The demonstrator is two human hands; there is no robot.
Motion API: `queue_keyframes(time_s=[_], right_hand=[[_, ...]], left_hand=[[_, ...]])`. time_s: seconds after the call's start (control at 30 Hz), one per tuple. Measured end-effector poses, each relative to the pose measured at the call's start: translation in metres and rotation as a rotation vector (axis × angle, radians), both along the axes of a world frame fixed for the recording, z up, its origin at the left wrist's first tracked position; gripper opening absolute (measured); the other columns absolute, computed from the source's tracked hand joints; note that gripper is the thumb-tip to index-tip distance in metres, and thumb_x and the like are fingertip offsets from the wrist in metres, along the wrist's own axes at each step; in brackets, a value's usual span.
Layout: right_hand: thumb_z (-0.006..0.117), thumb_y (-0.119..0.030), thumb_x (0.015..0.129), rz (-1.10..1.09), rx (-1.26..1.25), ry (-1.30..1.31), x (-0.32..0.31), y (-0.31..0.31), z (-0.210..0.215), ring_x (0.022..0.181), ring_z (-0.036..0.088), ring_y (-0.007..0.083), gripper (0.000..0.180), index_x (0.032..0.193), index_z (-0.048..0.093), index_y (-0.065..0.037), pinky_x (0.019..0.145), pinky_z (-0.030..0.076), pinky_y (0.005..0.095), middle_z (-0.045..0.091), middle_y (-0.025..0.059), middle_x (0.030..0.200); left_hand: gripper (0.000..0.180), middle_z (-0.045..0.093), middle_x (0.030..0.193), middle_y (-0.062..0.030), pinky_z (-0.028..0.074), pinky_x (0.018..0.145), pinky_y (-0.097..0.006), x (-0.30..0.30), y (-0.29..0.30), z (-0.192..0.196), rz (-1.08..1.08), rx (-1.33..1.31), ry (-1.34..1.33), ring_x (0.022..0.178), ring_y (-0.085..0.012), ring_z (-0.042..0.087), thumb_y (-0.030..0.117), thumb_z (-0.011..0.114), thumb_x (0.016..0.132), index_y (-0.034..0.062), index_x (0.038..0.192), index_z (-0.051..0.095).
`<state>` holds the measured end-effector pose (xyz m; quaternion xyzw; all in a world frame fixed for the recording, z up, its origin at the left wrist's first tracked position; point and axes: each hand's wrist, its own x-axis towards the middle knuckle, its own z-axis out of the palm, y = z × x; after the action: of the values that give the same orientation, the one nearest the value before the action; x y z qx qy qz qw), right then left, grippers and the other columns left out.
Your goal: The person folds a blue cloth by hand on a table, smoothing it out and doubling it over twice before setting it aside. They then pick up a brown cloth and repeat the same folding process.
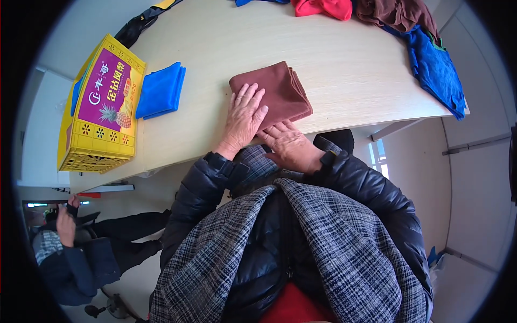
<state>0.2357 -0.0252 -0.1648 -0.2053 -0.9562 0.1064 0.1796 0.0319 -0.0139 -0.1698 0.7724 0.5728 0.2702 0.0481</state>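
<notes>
A brown cloth (280,89), folded into a thick rectangle, lies near the front edge of the table. My left hand (243,116) rests flat on its left part, fingers stretched out over the fabric. At the cloth's near edge is my right hand (291,144), palm down with its fingers extended; the fingertips touch or lie just beside the cloth. Neither hand grips anything. A folded blue cloth (160,91) sits farther left, next to a yellow plastic crate (97,145) with a purple printed panel.
Along the far side of the pale table (215,37) lie a red cloth (326,8), a crumpled brown cloth (396,13) and a blue cloth (436,64) reaching the right edge. A dark strap-like item (137,27) is behind the crate. Another person (91,253) sits at lower left.
</notes>
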Motion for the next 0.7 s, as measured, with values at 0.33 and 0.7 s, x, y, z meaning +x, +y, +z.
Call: queue_keyframes(time_s=[0.33, 0.7], right_hand=[[0.065, -0.032, 0.098, -0.384, -1.51, 0.85, 0.055, 0.04, 0.025, 0.105, 0.065, 0.0182, 0.047, 0.133, 0.056, -0.002, 0.094, 0.051, 0.0316, 0.066, 0.0087, 0.119], [0.071, -0.016, 0.09, -0.465, -0.892, 0.535, 0.012, 0.137, -0.006, 0.089, 0.069, 0.0205, 0.055, 0.137, 0.051, 0.002, 0.079, 0.055, 0.0295, 0.071, 0.0154, 0.103]], left_hand=[[0.057, 0.038, 0.156, -0.014, 0.018, 0.12, -0.057, 0.007, -0.004, 0.0, 0.035, 0.098, 0.112, 0.148, -0.0345, 0.026, 0.045, 0.048, 0.102, 0.0091, 0.146, 0.048], [0.062, 0.036, 0.157, -0.0165, 0.013, 0.122, -0.056, 0.021, -0.015, 0.006, 0.146, 0.094, 0.16, 0.15, -0.0349, 0.024, 0.043, 0.054, 0.098, 0.0062, 0.147, 0.046]])
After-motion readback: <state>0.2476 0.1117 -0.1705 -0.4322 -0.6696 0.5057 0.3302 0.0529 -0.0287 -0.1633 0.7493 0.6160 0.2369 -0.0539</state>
